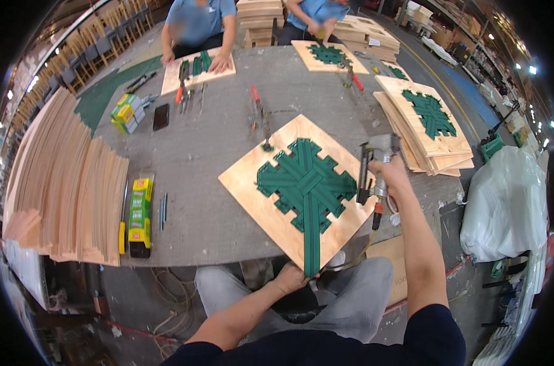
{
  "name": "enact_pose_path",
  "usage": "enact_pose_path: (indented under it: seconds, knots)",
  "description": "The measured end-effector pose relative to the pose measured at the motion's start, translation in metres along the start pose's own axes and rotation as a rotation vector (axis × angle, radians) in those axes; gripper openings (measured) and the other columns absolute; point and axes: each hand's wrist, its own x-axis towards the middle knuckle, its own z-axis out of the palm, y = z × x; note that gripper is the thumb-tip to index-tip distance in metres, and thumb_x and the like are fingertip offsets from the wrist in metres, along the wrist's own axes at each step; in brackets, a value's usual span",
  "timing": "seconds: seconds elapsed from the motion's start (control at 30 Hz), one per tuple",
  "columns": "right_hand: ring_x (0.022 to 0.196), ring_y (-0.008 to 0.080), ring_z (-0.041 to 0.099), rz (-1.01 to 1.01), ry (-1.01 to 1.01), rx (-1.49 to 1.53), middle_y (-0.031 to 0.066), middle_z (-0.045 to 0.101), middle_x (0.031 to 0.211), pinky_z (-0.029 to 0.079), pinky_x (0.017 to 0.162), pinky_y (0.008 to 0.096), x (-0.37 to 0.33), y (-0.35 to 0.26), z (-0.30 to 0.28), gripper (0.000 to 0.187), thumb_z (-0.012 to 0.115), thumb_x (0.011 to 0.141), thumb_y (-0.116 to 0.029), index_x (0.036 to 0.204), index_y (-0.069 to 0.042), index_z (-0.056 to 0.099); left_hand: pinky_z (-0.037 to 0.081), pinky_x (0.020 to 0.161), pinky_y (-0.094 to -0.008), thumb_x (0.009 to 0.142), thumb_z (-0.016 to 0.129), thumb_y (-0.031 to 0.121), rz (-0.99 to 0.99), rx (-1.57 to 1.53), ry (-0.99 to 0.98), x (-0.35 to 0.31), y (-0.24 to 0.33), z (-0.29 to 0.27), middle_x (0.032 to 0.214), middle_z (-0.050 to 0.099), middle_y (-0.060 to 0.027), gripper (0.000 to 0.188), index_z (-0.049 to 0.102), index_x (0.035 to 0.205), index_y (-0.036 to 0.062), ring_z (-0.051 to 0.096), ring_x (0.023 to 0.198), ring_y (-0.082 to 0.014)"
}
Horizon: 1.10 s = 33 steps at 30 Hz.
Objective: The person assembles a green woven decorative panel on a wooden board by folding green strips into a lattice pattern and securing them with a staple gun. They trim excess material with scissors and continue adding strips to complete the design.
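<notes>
On plywood panel [252, 201], green webbing [306, 186], staple gun [374, 168]

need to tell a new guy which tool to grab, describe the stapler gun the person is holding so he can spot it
Start at the grey worktable and find the near plywood square with woven green webbing. At its right edge, the right hand grips a silver pneumatic staple gun. Unlike the red-handled pliers lying flat farther back, it stands upright.
</notes>
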Motion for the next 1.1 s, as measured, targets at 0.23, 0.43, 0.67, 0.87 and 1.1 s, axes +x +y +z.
enact_pose_path:
  seconds: [0.23, 0.43, 0.67, 0.87, 1.1]
  knots:
    - [0.049, 0.0146, 0.056, 0.221, -0.132, 0.067, 0.0014, 0.057, 0.073, 0.047, 0.043, 0.0329, -0.155, -0.004, 0.009, 0.034, 0.076, 0.094, -0.034, 0.106, -0.006, 0.059, 0.056, 0.087, -0.0494, 0.096, 0.066, 0.035, 0.148, 0.049, 0.03, 0.014, 0.001, -0.007, 0.104, 0.072, -0.0158, 0.027, 0.073, 0.107, 0.012, 0.069, 0.099, -0.0377]
    - [0.053, 0.012, 0.059, 0.317, -0.352, 0.088, 0.0016, 0.061, 0.077, 0.048, 0.046, 0.029, -0.219, 0.038, 0.055, 0.022, 0.071, 0.098, -0.021, 0.108, -0.003, 0.063, 0.056, 0.086, -0.0493, 0.088, 0.07, 0.021, 0.121, -0.037, 0.014, 0.014, 0.002, -0.008, 0.105, 0.071, -0.0124, 0.02, 0.069, 0.107, 0.0154, 0.068, 0.1, -0.0372]
    - [0.052, 0.0106, 0.057, 0.281, -0.326, 0.023, 0.0016, 0.063, 0.079, 0.045, 0.045, 0.0279, -0.226, 0.034, 0.074, 0.016, 0.069, 0.099, -0.017, 0.104, -0.003, 0.064, 0.055, 0.093, -0.0481, 0.084, 0.075, 0.018, 0.096, -0.003, -0.044, 0.006, -0.006, -0.004, 0.114, 0.069, -0.0126, 0.03, 0.067, 0.113, 0.013, 0.067, 0.107, -0.0371]
    - [0.051, 0.0095, 0.055, 0.283, -0.347, 0.018, 0.0014, 0.062, 0.077, 0.044, 0.045, 0.0276, -0.227, 0.037, 0.078, 0.016, 0.07, 0.098, -0.013, 0.106, -0.001, 0.063, 0.056, 0.09, -0.0471, 0.085, 0.074, 0.02, 0.069, -0.02, -0.036, 0.005, -0.009, 0.002, 0.112, 0.07, -0.0135, 0.027, 0.069, 0.111, 0.0132, 0.068, 0.104, -0.0376]
    - [0.05, 0.0098, 0.054, 0.265, -0.313, 0.015, 0.0012, 0.059, 0.073, 0.043, 0.044, 0.0278, -0.23, 0.039, 0.093, 0.028, 0.073, 0.095, -0.016, 0.112, 0.0, 0.058, 0.057, 0.088, -0.0471, 0.084, 0.073, 0.023, 0.036, 0.016, -0.078, 0.003, -0.017, 0.01, 0.11, 0.07, -0.0172, 0.033, 0.067, 0.114, 0.0097, 0.068, 0.101, -0.0386]
